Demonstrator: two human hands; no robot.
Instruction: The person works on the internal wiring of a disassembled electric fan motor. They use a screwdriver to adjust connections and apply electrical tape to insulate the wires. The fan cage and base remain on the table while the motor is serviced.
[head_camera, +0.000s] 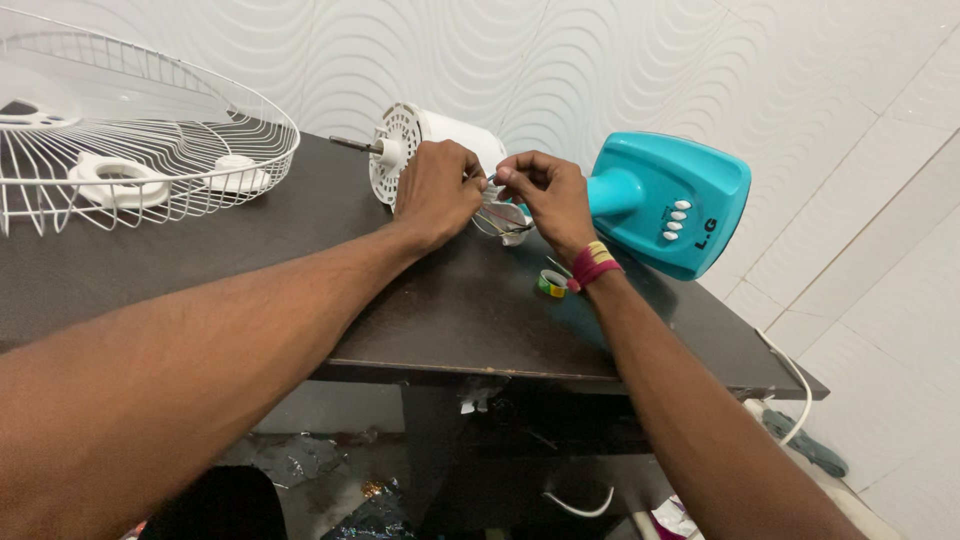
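Two hands: both mine, meeting at the rear of the white cylindrical fan motor housing (430, 135) on the dark tabletop (300, 260).
Left hand (437, 190): fingers curled narrow, pinching at the bundle of thin wires (497, 222), knuckles against the housing.
Right hand (548, 195): thumb & forefinger pinched on a wire end; can't tell if a tool's in there.
Motor: lying on its side, bare shaft (352, 146) pointing left, no blade fitted.
Base: teal plastic fan base with white buttons (668, 205) just right of my hands.
Tape: small roll of green-yellow tape (551, 284) near right wrist.
Guard: white wire fan guard (140, 140) set apart, far left.
Progress, my guess: strip-down done, wiring open, reassembly all left.
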